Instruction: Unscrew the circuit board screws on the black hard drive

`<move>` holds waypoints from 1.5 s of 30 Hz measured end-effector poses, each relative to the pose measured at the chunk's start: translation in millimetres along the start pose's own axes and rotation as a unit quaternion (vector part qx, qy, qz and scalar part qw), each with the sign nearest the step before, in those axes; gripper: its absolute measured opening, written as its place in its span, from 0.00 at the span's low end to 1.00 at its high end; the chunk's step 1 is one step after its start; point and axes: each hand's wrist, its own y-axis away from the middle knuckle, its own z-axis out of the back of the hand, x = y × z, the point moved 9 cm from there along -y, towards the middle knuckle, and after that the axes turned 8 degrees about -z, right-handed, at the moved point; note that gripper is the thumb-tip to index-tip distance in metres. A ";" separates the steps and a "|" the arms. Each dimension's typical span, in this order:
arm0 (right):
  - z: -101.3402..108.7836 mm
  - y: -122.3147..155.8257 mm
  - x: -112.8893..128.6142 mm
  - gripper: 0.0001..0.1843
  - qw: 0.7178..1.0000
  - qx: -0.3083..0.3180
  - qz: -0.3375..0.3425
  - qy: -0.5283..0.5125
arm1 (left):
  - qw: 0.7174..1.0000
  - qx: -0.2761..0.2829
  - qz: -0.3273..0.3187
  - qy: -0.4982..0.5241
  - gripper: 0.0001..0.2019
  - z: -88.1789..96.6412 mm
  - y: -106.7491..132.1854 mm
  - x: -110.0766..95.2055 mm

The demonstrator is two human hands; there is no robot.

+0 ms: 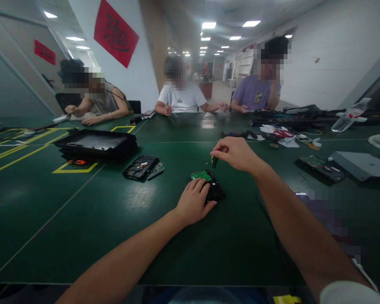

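Observation:
A black hard drive [213, 190] with a green circuit board [201, 175] facing up lies on the dark green table [114, 219]. My left hand [193, 202] rests on its near left side, fingers curled over the edge and holding it down. My right hand [236, 153] hovers just above the drive's far end, pinched on a small dark screwdriver [214, 161] with a yellowish mark that points down at the board.
Another opened hard drive [141, 166] with a loose board [156, 169] lies to the left, beside a black tray [96, 143]. At right sit a third drive [319, 166], a grey box [362, 164], scissors [283, 134] and a bottle [348, 116]. Three people sit across the table.

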 end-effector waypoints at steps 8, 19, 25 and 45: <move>4.1 3.8 -1.0 0.05 1.000 0.002 -0.002 -0.020 | 1.000 -0.003 0.000 0.010 0.29 -1.4 -0.1 1.9; -2.4 7.7 -11.4 0.05 0.994 0.039 -0.035 -0.094 | 1.000 0.001 -0.003 0.020 0.30 0.1 0.9 3.9; 3.9 10.1 -1.5 0.06 0.999 0.033 0.006 0.006 | 1.000 0.005 0.002 0.026 0.31 1.5 1.4 5.1; -0.8 14.5 2.2 0.13 0.992 0.110 -0.058 0.007 | 0.999 -0.002 -0.007 0.036 0.31 3.5 2.1 5.9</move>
